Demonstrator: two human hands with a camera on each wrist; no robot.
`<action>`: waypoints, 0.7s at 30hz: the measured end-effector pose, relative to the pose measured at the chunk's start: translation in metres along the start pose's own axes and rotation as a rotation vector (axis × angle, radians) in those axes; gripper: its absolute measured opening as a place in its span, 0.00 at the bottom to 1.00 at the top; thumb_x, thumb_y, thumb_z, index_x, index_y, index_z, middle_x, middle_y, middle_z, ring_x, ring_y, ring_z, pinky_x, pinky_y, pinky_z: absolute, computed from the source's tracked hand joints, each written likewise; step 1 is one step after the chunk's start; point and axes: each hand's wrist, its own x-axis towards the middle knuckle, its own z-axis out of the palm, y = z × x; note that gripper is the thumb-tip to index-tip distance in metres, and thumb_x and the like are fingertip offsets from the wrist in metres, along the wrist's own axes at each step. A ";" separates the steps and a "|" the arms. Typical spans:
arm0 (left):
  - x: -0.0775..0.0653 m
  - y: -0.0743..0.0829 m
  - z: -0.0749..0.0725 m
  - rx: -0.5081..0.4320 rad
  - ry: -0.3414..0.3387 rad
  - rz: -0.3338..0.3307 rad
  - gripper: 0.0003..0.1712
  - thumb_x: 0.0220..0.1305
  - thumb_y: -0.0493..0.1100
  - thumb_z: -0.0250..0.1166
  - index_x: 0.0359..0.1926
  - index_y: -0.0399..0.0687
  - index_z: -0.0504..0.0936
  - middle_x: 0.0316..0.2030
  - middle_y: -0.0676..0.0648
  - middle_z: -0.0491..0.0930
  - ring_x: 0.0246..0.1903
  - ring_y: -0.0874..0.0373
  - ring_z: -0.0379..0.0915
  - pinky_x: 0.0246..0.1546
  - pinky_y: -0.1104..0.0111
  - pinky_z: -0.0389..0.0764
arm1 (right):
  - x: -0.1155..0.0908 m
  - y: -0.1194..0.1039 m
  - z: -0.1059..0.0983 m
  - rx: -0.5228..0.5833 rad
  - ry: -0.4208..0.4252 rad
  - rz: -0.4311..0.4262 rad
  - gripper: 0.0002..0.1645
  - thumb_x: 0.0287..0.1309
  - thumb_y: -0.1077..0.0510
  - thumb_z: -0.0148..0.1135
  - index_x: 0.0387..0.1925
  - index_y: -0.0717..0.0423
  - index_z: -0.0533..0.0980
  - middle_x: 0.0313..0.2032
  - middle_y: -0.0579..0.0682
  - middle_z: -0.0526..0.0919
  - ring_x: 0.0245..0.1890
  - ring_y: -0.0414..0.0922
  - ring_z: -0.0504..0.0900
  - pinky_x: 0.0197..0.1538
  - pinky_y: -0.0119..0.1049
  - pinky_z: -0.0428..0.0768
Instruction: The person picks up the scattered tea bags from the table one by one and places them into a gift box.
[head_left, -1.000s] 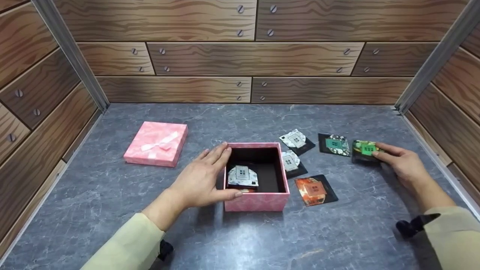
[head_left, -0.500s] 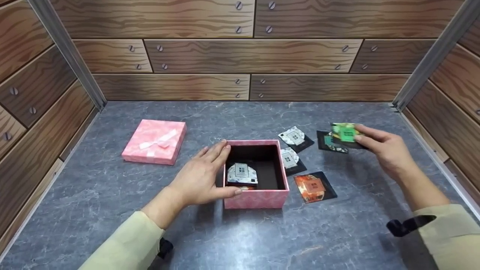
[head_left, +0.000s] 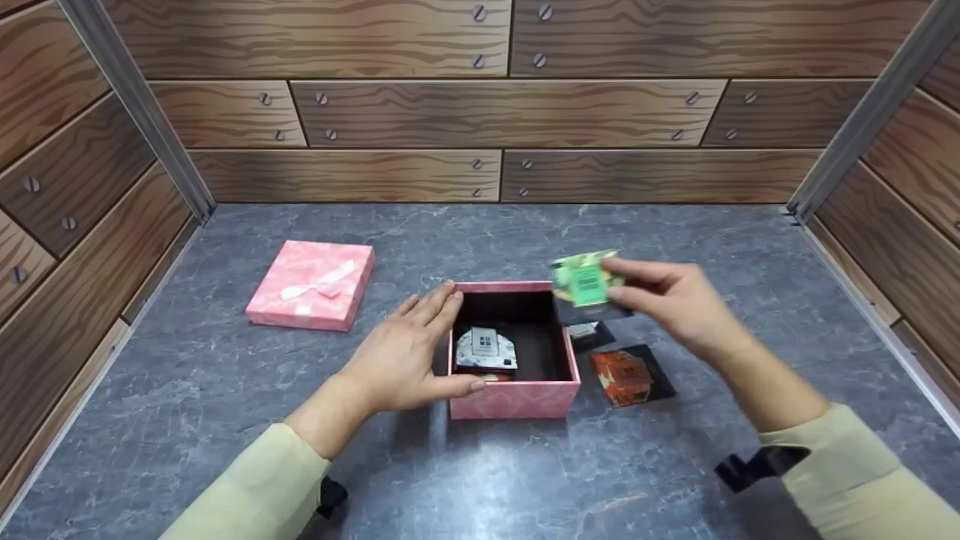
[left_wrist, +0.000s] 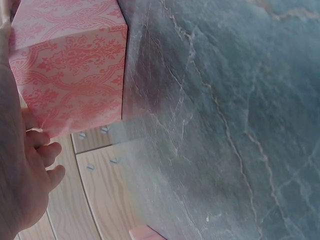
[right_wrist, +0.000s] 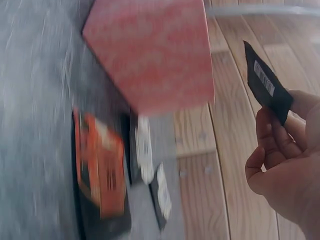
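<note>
A pink box (head_left: 514, 401) with a dark inside stands uncovered before me. My left hand (head_left: 397, 360) rests along its left rim, fingers straight, thumb lying over the front edge. White sachets (head_left: 485, 351) lie stacked inside at the left, some orange showing beneath. My right hand (head_left: 679, 304) pinches a green sachet (head_left: 589, 283) between thumb and fingers, beside the box's far right corner and raised off the table. Its black back with a white barcode label (right_wrist: 263, 78) faces the right wrist camera. Whether the teal sachet lies behind my right hand, I cannot tell.
On the table right of the box lie an orange sachet (head_left: 626, 375) and a partly covered white one (head_left: 589, 335); a second white sachet (right_wrist: 163, 194) shows in the right wrist view. The pink lid (head_left: 311, 285) with a bow sits at the left. Wood-patterned walls enclose the table.
My right hand has lifted the green sachet from the far right, passed it over the teal sachet, and carried it left to the box. My left hand has stayed on the rim.
</note>
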 end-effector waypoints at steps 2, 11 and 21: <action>0.000 0.000 0.000 -0.002 -0.002 -0.001 0.69 0.62 0.85 0.55 0.83 0.36 0.55 0.83 0.38 0.51 0.82 0.48 0.48 0.80 0.50 0.54 | 0.002 -0.004 0.013 0.008 -0.037 -0.020 0.27 0.65 0.64 0.72 0.65 0.64 0.80 0.53 0.62 0.88 0.41 0.46 0.88 0.47 0.35 0.88; 0.000 0.001 0.000 -0.011 -0.027 -0.016 0.69 0.62 0.86 0.54 0.84 0.38 0.54 0.84 0.39 0.49 0.82 0.48 0.47 0.81 0.51 0.53 | 0.010 -0.011 0.056 -0.178 -0.137 -0.129 0.26 0.64 0.61 0.74 0.62 0.63 0.83 0.55 0.59 0.88 0.44 0.42 0.87 0.47 0.30 0.86; 0.001 0.001 -0.001 -0.011 -0.034 -0.017 0.69 0.63 0.86 0.51 0.84 0.38 0.53 0.83 0.38 0.49 0.82 0.49 0.47 0.81 0.52 0.52 | 0.015 -0.014 0.083 -0.337 -0.160 -0.247 0.26 0.61 0.57 0.77 0.60 0.61 0.85 0.57 0.58 0.87 0.60 0.55 0.85 0.66 0.52 0.80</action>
